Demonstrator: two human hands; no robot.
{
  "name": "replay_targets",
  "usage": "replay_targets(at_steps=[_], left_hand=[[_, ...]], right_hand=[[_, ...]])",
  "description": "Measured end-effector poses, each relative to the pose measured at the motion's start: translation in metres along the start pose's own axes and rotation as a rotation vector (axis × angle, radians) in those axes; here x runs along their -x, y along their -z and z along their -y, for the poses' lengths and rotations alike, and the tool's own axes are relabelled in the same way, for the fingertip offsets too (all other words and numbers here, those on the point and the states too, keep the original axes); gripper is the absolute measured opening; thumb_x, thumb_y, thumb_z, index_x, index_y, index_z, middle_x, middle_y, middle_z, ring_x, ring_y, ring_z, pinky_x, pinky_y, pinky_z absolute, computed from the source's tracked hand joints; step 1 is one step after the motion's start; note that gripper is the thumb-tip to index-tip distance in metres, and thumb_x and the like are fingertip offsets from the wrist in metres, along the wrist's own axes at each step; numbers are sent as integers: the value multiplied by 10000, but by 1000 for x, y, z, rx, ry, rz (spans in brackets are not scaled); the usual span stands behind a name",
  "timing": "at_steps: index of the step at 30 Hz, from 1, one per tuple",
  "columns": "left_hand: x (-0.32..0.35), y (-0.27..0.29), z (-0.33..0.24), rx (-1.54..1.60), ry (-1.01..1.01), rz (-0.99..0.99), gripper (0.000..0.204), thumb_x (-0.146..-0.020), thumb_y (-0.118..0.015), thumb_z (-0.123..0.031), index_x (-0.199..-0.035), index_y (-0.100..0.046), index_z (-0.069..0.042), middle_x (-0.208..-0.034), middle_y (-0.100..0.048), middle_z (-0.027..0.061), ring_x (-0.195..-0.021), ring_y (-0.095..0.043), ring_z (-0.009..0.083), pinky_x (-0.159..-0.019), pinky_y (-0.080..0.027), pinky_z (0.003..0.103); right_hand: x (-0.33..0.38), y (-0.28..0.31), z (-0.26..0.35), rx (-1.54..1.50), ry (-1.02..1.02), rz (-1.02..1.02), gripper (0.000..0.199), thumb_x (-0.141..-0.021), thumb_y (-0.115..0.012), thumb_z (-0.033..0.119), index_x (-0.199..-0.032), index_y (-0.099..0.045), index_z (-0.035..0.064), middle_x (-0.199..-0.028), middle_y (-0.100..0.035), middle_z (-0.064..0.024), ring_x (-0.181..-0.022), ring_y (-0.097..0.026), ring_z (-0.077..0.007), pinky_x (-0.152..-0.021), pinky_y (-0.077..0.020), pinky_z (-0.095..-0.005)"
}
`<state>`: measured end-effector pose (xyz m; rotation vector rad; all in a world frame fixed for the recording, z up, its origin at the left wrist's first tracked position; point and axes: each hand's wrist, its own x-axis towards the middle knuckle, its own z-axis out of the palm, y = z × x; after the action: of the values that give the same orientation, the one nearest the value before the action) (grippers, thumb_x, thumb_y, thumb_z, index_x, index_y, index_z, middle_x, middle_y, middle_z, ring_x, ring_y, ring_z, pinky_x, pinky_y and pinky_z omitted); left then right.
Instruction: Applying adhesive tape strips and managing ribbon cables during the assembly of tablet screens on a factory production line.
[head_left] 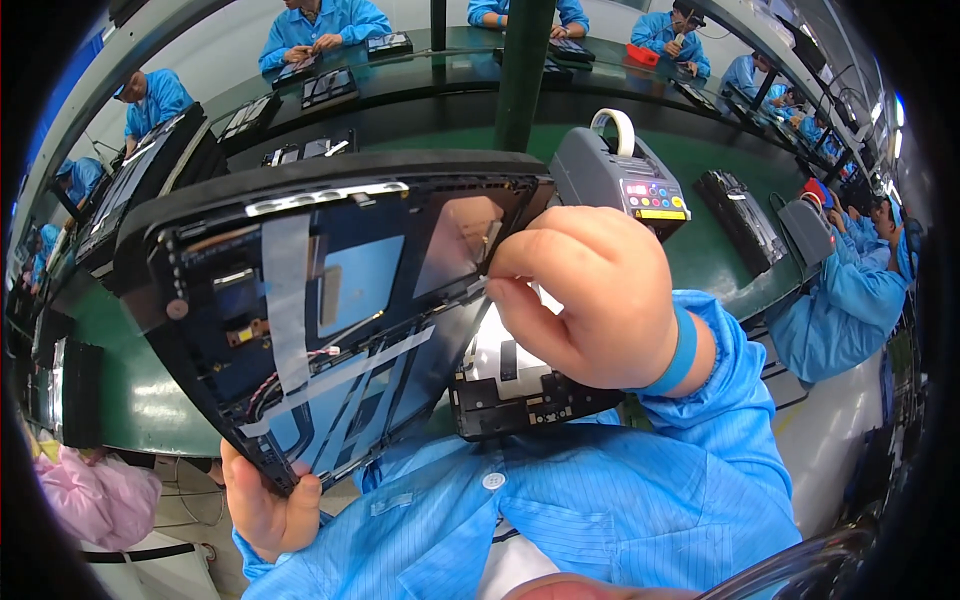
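A dark, flat electronic device housing (235,345) is held up tilted in front of me, its inner side showing. Strips of whitish tape (287,300) cross it, and thin twisted wires (262,395) run near its lower left. My left hand (270,505) grips its lower corner, thumb on the inner side. Thumb and index finger of my right hand (590,300) pinch together at its right edge; what lies between them, if anything, is too small to make out. Behind and below the right hand lies a second opened device (530,395) with a black frame and bright inner surface.
A grey tape dispenser (625,175) with a white roll stands beyond my right hand on the green table (150,400). Another dark device (740,220) lies to its right. Stacked dark panels (150,180) stand at the left. Several people in blue work around the tables.
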<state>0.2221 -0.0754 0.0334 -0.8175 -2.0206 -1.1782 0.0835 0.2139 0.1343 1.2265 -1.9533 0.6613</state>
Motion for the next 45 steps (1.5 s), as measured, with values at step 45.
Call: replay_targets(at_steps=[45], left_hand=[[12, -24, -13, -404, -64, -101, 696, -870, -615, -49, -1448, -279, -241, -1318, -381, 300, -1106, -500, 355, -922, -397, 446]], right_hand=[[15, -16, -4, -58, -136, -427, 158, -633, -711, 43, -765, -626, 56, -666, -603, -63, -582, -600, -215, -506, -470, -314]])
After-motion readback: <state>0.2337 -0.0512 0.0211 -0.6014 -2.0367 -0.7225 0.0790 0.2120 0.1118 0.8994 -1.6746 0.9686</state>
